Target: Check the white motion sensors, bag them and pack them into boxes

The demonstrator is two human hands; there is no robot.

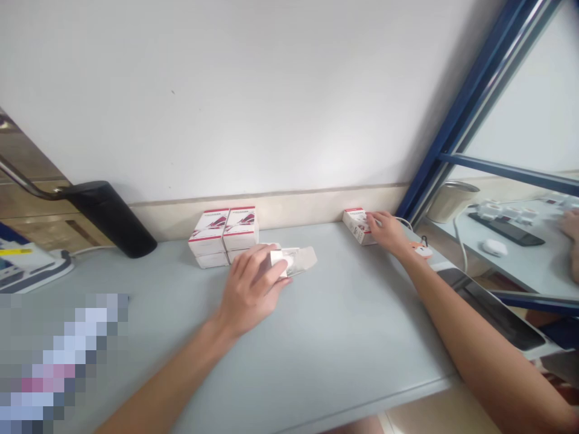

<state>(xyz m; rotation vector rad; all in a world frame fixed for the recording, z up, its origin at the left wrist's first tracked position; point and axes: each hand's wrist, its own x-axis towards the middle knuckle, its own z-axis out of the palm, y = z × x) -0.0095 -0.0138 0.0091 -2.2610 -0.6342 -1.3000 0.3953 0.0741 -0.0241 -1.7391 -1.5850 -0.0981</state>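
My left hand [250, 288] is closed around a small white carton [278, 263] held just above the table. The carton's end flap [307, 258] hangs open toward the right, and something pale or clear shows at its mouth. At the back of the table, my right hand [388, 232] has its fingers on the right side of a white-and-red printed box [359, 225], which lies near the wall. Left of my left hand stand several matching white-and-red boxes [208, 228], stacked in two columns.
A black cylinder [111, 220] leans at the back left beside a white-and-blue device [34, 265]. On the right are an orange-and-white object [421, 249], a dark flat panel [491, 307] and a blue-framed glass partition [452, 114]. The wall [271, 108] bounds the back.
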